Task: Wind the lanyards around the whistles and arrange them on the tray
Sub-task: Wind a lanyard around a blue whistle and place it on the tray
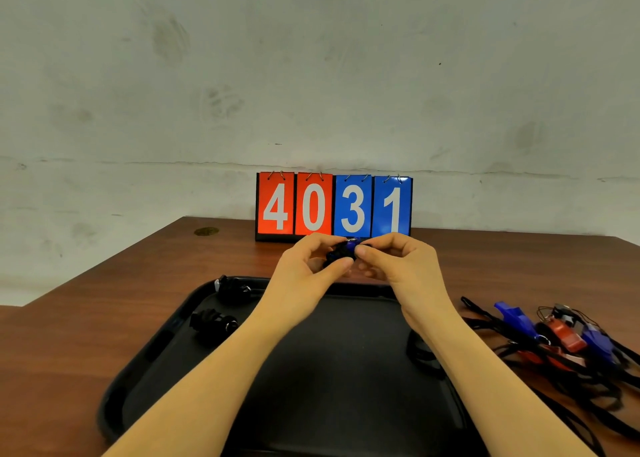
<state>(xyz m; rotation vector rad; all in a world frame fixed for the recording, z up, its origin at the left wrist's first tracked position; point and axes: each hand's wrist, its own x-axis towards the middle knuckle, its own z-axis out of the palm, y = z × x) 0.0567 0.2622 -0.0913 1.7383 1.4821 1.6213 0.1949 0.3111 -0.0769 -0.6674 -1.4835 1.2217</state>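
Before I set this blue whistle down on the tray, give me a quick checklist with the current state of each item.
1. Both hands hold the whistle: ok. The left hand and right hand pinch the blue whistle above the tray's far edge.
2. Lanyard fully wound: cannot tell; the fingers hide most of it.
3. Free space on the tray: ok, its middle is bare.
4. Earlier bundles in place: ok. Two wound whistles lie at the tray's far left.
5. Work remaining: not ok. Unwound whistles and tangled lanyards lie on the table right of the tray.
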